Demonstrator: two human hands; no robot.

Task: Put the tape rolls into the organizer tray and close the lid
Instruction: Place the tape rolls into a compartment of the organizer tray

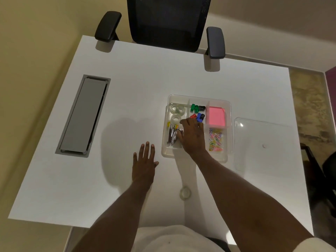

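A clear plastic organizer tray (229, 113) sits on the white desk. Its far-left compartment holds three clear tape rolls (176, 113). One more clear tape roll (185, 192) lies on the desk near me, between my forearms. The clear lid (263, 142) lies flat to the right of the tray. My right hand (192, 136) hovers over the tray's middle, fingers loosely spread, with nothing visibly in it. My left hand (144, 163) rests flat on the desk left of the tray, fingers apart.
The tray also holds sharpeners (197, 110), pink sticky notes (216, 116), coloured paper clips (216, 140) and metal clips (172, 135). A grey cable hatch (83, 115) is set into the desk at left. A black office chair (167, 22) stands at the far edge.
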